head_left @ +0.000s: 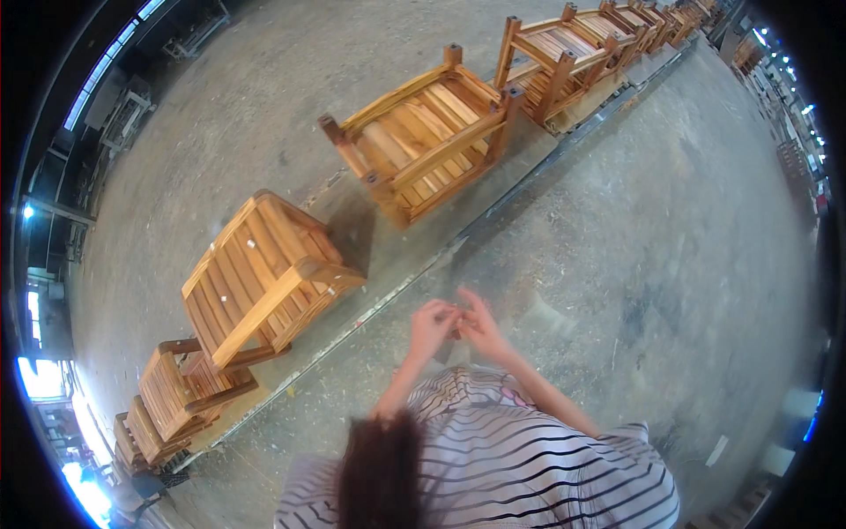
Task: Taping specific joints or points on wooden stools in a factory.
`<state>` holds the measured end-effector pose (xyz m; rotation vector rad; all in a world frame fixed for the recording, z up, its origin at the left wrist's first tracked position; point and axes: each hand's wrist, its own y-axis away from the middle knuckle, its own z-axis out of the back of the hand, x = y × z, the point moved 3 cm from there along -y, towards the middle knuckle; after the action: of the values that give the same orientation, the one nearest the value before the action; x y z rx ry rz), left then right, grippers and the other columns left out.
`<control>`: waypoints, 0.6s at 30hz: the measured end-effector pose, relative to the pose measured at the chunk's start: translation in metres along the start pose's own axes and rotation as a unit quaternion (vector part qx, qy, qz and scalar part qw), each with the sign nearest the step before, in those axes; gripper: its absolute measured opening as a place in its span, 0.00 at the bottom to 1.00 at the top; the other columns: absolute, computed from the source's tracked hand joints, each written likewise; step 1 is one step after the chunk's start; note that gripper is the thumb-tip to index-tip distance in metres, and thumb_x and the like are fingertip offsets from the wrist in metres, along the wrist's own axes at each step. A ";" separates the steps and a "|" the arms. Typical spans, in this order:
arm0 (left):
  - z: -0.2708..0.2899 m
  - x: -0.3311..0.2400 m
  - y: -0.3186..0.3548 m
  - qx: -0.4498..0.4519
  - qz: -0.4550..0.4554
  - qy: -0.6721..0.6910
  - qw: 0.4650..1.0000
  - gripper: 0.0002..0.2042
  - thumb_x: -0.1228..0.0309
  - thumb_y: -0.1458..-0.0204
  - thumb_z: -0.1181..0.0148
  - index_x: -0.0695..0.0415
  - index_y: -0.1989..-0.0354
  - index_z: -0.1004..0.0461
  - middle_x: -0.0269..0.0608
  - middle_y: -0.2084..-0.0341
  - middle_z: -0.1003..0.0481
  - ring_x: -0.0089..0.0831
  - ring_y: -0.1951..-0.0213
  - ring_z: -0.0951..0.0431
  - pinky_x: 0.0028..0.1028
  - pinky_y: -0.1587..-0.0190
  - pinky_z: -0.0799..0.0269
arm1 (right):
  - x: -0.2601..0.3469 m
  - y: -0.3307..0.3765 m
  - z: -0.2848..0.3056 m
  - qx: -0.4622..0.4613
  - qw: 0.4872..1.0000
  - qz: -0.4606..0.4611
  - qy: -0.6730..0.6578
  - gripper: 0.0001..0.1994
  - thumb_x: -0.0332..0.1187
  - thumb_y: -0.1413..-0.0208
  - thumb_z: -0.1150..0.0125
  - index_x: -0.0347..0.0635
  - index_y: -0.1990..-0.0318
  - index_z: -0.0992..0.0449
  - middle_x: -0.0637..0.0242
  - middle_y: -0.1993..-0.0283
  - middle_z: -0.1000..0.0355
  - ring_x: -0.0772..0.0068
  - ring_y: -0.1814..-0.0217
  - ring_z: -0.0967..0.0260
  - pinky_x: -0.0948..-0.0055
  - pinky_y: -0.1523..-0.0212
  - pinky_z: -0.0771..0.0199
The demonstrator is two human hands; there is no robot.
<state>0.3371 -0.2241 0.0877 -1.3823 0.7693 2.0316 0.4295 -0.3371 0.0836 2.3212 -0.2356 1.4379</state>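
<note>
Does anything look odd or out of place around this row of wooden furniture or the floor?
A little: small white bits dot the large wooden piece left of centre; I can't tell what they are. A pale strip lies by itself on the floor at lower right, like stray scrap. I see no plain damage.

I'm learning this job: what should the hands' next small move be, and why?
Perhaps part the left hand and right hand slightly: their fingers meet, anything between them can't be made out, and neither hand touches the nearest wooden chair.
</note>
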 end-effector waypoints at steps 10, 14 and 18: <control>-0.142 -0.089 -0.120 0.000 -0.089 0.084 0.993 0.04 0.78 0.52 0.37 0.61 0.68 0.20 0.41 0.69 0.23 0.30 0.68 0.21 0.25 0.67 0.27 | 0.070 -0.028 0.162 -0.217 0.968 0.062 0.113 0.09 0.23 0.39 0.49 0.35 0.52 0.32 0.63 0.60 0.27 0.76 0.58 0.29 0.75 0.57 0.28; -0.146 -0.104 -0.171 -0.065 -0.126 0.039 0.989 0.03 0.78 0.53 0.36 0.62 0.69 0.20 0.42 0.69 0.22 0.30 0.67 0.21 0.25 0.65 0.28 | 0.121 -0.062 0.158 -0.292 0.943 0.049 0.149 0.04 0.25 0.38 0.48 0.33 0.60 0.29 0.63 0.66 0.26 0.78 0.64 0.29 0.76 0.62 0.28; -0.157 -0.119 -0.221 -0.095 -0.109 0.069 0.987 0.03 0.78 0.53 0.35 0.62 0.70 0.20 0.42 0.70 0.21 0.30 0.65 0.22 0.26 0.62 0.29 | 0.146 -0.100 0.177 -0.335 0.921 0.062 0.189 0.06 0.27 0.38 0.47 0.31 0.61 0.29 0.62 0.69 0.25 0.79 0.68 0.28 0.78 0.68 0.28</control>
<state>0.6309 -0.2024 0.1200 -1.6507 0.4637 1.8915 0.6759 -0.3106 0.1190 1.4752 -0.6533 1.5226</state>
